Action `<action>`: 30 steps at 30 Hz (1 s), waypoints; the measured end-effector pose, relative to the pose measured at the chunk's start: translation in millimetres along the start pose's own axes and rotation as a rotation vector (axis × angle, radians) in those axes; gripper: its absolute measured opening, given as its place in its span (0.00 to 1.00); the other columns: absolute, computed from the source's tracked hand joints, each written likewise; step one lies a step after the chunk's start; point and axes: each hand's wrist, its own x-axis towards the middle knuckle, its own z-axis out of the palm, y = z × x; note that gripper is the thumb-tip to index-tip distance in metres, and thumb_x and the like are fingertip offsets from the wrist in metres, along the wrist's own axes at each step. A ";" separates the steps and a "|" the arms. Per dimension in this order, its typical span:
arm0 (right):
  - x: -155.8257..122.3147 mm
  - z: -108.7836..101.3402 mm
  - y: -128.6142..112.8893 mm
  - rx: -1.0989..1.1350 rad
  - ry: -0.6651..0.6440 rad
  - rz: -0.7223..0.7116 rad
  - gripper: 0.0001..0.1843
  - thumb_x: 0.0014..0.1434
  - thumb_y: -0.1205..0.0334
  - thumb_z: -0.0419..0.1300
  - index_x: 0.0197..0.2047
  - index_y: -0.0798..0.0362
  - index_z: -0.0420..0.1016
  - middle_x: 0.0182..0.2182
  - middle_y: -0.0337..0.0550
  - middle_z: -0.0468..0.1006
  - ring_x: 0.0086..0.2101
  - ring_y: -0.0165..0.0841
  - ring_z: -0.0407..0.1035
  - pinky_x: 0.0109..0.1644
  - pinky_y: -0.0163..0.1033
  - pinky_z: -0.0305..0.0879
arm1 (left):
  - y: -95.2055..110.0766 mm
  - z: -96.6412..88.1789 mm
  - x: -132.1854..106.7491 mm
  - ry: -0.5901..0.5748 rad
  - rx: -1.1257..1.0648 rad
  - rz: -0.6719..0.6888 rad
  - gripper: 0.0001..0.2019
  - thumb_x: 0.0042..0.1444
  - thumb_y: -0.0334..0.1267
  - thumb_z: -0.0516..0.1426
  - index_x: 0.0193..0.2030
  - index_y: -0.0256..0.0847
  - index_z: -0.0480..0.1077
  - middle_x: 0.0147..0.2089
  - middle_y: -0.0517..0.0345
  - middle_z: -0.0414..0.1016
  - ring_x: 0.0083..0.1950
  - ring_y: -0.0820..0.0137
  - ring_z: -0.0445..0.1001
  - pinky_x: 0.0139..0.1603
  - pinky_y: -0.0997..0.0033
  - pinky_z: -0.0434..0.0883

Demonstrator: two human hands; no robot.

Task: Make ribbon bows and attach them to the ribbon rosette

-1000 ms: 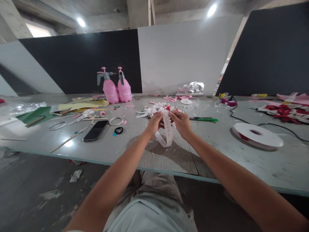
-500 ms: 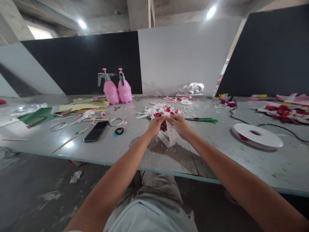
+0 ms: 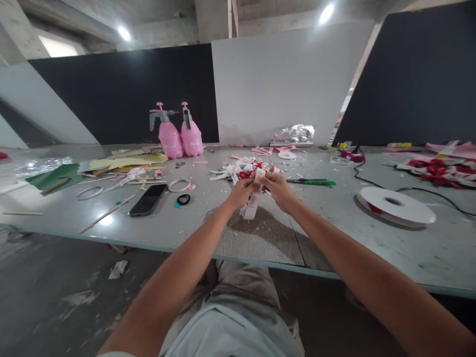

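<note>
So with the hands as the clock's centre, a phone (image 3: 148,200) lies at 9, and two pink spray bottles (image 3: 171,141) stand back at 10, probably parked out of elbow range. The ribbon pile (image 3: 238,169) is right up around 11 to 12. The left hand (image 3: 238,194) has a tight pinch on the white ribbon (image 3: 250,211), dead centre, its loop drooping toward 6. The right hand (image 3: 281,192) pinches it just beside, likely so the thin strip can't slip. The green-handled tool (image 3: 319,182) and the big spool (image 3: 397,206) are at 3, presumably for easy reach. Table (image 3: 197,225) edge runs along 6 beneath the forearms; there's decent sideways room, but the pile crowds 12.
</note>
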 end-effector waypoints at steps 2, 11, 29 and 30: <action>1.6 -0.1 2.9 -0.001 0.028 -0.014 0.22 0.50 0.42 0.64 0.34 0.54 0.80 0.26 0.40 0.76 0.29 0.32 0.69 0.33 0.36 0.65 | 0.4 -0.3 -0.6 -0.024 0.053 0.028 0.19 0.54 0.53 0.58 0.25 0.36 0.69 0.21 0.63 0.60 0.24 0.78 0.55 0.26 0.74 0.53; 10.3 -16.2 -0.6 -0.061 0.280 -0.101 0.23 0.53 0.42 0.61 0.27 0.55 0.78 0.21 0.41 0.75 0.24 0.32 0.68 0.30 0.37 0.64 | 2.8 0.1 -2.4 -0.170 0.087 0.031 0.20 0.55 0.54 0.57 0.26 0.37 0.69 0.22 0.62 0.64 0.25 0.76 0.60 0.28 0.74 0.57; 0.9 -15.5 -2.5 -0.504 0.243 -0.146 0.31 0.60 0.38 0.52 0.18 0.54 0.69 0.13 0.39 0.66 0.18 0.29 0.59 0.23 0.36 0.52 | -2.8 -2.8 -0.3 -0.008 0.082 0.125 0.19 0.52 0.54 0.60 0.29 0.36 0.71 0.24 0.62 0.65 0.26 0.76 0.62 0.28 0.76 0.57; 0.1 -17.4 -5.1 -0.527 0.266 -0.182 0.28 0.61 0.40 0.53 0.20 0.54 0.70 0.14 0.39 0.67 0.19 0.29 0.60 0.24 0.36 0.52 | -2.6 -3.0 -0.4 0.009 0.077 0.119 0.19 0.52 0.54 0.60 0.29 0.36 0.70 0.24 0.63 0.64 0.25 0.77 0.60 0.28 0.76 0.57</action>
